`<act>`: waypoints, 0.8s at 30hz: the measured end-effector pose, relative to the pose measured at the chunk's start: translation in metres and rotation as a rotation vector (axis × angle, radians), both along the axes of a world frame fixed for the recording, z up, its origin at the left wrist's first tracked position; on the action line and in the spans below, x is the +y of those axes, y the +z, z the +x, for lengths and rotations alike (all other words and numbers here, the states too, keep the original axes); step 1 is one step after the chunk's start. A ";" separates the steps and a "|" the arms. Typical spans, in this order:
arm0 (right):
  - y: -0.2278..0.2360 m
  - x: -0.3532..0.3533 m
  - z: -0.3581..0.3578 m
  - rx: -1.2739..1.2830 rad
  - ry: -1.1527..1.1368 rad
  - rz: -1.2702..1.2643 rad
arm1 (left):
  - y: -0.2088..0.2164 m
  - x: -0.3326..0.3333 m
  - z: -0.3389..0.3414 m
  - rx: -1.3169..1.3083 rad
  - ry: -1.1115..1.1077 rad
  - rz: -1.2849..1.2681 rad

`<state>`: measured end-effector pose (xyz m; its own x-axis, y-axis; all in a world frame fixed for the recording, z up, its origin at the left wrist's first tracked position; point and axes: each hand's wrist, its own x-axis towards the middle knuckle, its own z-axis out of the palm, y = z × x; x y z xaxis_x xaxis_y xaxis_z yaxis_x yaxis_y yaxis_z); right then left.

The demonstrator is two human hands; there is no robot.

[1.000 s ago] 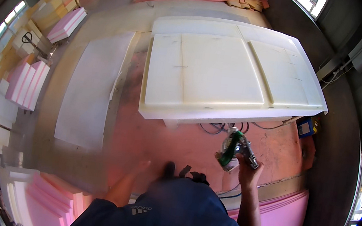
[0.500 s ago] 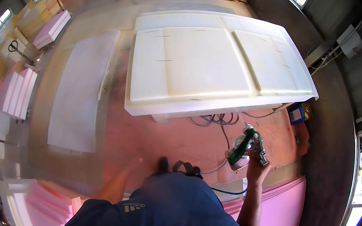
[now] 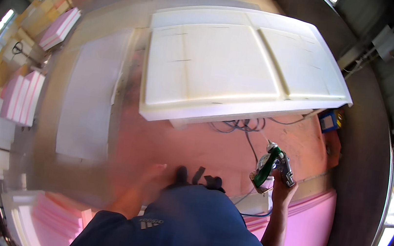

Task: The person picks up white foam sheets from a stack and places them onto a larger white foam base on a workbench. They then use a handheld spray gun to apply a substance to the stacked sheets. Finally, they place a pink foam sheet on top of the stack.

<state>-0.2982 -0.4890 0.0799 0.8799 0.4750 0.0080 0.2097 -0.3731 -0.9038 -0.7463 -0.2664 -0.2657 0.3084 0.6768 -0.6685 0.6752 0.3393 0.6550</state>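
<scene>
My right hand [image 3: 281, 183] is closed around the metal handle of a spray gun [image 3: 272, 170], which has a green body. Its thin nozzle points up toward a large white foam slab assembly [image 3: 219, 64]. That assembly rests on a low support, with raised panels and a groove between two of them. A blue hose [image 3: 255, 215] hangs near my right forearm. To the left of my feet, my left hand [image 3: 150, 177] is over the reddish floor sheet, apart from the foam; its fingers are smeared by motion.
Dark cable coils [image 3: 241, 124] lie under the slab's near edge, beside a blue box [image 3: 327, 122]. A flat pale sheet [image 3: 88, 105] covers floor at left. Pink foam sheets [image 3: 310, 225] are stacked at lower right, more foam blocks [image 3: 23, 97] far left. A dark wall [image 3: 362, 158] bounds the right.
My left hand has swung inward to the right, nearer my feet. The spray gun has come slightly lower and right with my right hand. The whole view has shifted slightly.
</scene>
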 end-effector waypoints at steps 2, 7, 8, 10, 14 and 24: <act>0.005 0.014 -0.017 0.090 0.142 -0.023 | -0.012 -0.005 -0.019 0.053 -0.033 0.039; 0.002 0.049 -0.045 0.123 0.468 0.095 | -0.029 -0.025 -0.037 0.034 0.023 0.028; 0.006 0.054 -0.050 0.121 0.525 0.076 | -0.034 -0.027 -0.047 -0.020 0.058 -0.001; 0.010 0.062 -0.050 0.007 0.621 0.062 | -0.036 -0.032 -0.045 -0.090 0.085 -0.022; 0.021 0.061 -0.043 -0.014 0.625 0.005 | -0.051 -0.038 -0.079 -0.028 0.216 -0.093; 0.025 -0.001 0.017 -0.049 -0.001 -0.201 | -0.074 0.016 -0.036 -0.066 0.105 -0.103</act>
<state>-0.2815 -0.4899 0.1052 0.8812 0.4708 -0.0439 0.2514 -0.5452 -0.7997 -0.7821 -0.2502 -0.3402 0.2848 0.6364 -0.7169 0.5894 0.4736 0.6545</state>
